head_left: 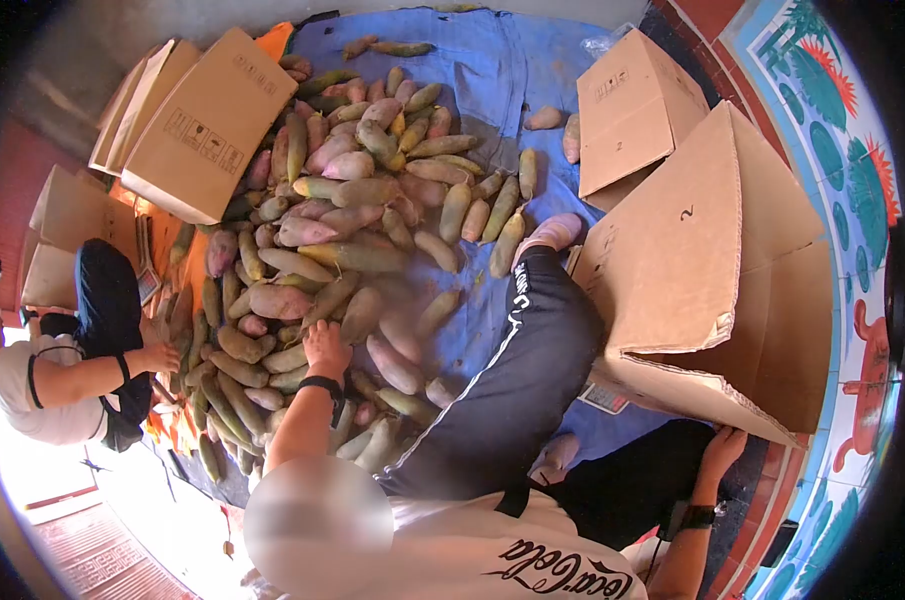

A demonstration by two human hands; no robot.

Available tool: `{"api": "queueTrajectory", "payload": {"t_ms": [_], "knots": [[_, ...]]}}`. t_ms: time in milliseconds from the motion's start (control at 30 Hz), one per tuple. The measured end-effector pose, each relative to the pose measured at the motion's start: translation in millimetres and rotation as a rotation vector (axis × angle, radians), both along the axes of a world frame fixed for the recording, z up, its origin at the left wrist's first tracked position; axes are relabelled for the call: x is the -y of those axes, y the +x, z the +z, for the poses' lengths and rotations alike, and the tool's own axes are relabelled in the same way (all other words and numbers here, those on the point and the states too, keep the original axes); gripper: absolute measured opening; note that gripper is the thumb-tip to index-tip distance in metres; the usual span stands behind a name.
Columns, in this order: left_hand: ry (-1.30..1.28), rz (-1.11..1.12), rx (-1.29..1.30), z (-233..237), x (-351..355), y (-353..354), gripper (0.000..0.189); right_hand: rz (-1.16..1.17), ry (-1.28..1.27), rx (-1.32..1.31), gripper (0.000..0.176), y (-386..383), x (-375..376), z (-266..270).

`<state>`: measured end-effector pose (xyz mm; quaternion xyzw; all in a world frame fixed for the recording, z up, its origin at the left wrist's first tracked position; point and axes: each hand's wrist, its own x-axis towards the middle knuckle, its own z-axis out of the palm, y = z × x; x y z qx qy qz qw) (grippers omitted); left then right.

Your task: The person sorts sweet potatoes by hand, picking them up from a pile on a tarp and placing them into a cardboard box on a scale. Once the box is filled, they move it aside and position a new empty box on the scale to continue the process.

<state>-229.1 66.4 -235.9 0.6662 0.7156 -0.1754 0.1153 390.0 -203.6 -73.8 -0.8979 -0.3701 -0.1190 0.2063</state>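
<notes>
Long tubers, brownish-green and pink, lie in a large pile (pixel 322 235). My left hand (pixel 326 349), with a dark band at the wrist, rests palm down on the pile, fingers apart and slightly bent, beside a thick brown tuber (pixel 362 314). Its fingertips touch the tubers. My right hand (pixel 722 452) is at the lower edge of a big open cardboard box (pixel 662 235) on the right, its fingers closed on the cardboard. Part of that hand is hidden by the box flap.
A co-worker (pixel 47 385) crouches at the left, one hand on the pile's edge. More cardboard boxes stand at the upper left (pixel 212 125) and upper right (pixel 627 110). A blue sheet (pixel 452 60) lies under the tubers. My bent leg (pixel 512 370) is between the pile and the open box.
</notes>
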Motion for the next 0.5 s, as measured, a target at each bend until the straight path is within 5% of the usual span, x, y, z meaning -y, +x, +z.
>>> {"api": "queueTrajectory", "payload": {"t_ms": [200, 367, 500], "knots": [[0.002, -0.263, 0.054, -19.5, 25.1, 26.4, 0.039, -0.005, -0.034, 0.001, 0.024, 3.3, 2.2, -1.3], [-0.097, -0.242, 0.247, -53.2, 39.4, 45.2, 0.042, 0.005, -0.033, -0.013, 0.026, 29.2, 18.7, -17.8], [-0.069, -0.237, 0.212, -58.1, 31.5, 55.9, 0.044, 0.116, -0.021, 0.225, 0.022, 16.2, 14.7, -11.8]]}}
